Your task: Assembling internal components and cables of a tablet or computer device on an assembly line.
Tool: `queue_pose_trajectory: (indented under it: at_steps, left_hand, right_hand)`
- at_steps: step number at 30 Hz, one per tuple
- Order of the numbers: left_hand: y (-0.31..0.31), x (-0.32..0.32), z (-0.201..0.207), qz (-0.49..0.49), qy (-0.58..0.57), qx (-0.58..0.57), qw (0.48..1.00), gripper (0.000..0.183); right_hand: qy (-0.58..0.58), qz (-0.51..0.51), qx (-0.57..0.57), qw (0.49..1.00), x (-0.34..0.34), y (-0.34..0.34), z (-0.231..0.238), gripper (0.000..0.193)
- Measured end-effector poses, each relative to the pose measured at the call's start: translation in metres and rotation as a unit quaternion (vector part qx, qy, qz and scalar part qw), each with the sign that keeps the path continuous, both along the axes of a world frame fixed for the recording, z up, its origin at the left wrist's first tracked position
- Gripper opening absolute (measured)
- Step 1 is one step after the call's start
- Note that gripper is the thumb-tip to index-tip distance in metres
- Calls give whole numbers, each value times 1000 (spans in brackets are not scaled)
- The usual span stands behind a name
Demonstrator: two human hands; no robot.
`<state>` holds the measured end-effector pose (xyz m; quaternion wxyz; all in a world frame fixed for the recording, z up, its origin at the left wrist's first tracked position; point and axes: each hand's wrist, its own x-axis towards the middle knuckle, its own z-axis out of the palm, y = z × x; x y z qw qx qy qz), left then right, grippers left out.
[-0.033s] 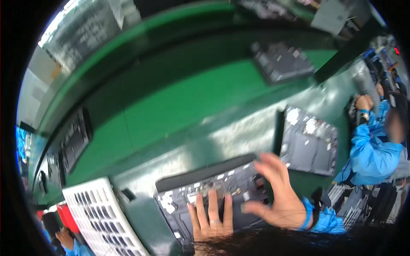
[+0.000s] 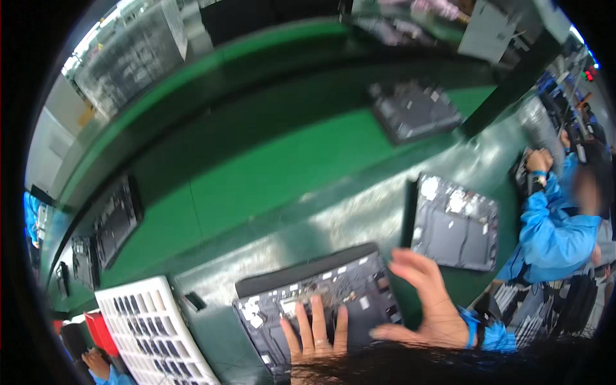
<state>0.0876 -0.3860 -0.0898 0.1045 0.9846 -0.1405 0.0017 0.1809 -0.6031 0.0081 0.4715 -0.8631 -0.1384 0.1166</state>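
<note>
Where hair point(image 2: 410, 369) hides wrists, blur.

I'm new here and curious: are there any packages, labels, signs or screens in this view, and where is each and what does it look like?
No readable labels, signs or lit screens show.
White grid tray: lower left, beside the opened laptop base, rectangular, many small dark cells.
Red box: left of that tray, mostly hidden.
Grey panel: top right, pale, blurred.

Not much here, just small white rectangular stickers point(image 2: 428, 188) dotted on the dark open laptop base point(image 2: 457, 224) lying at the right of the green desk point(image 2: 269, 186).
</note>
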Motion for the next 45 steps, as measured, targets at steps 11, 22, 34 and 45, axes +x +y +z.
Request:
queue_pose_trajectory:
  at_steps: [11, 22, 34, 45]
  left_hand:
    - [36, 145, 22, -48, -91, 14, 995, 72]
    - [91, 281, -12, 84, -91, 6, 992, 55]
    - [119, 206, 24, 247, -223, -143, 932, 74]
    - [156, 50, -7, 411, -234, -143, 869, 41]
  right_hand:
    - [-146, -322, -110, 929, 231, -209, -85, 58]
    - [71, -360, -400, 840, 370, -245, -107, 159]
    - [51, -284, -171, 942, 408, -276, -157, 140]
    - [109, -159, 197, 961, 271, -160, -42, 39]
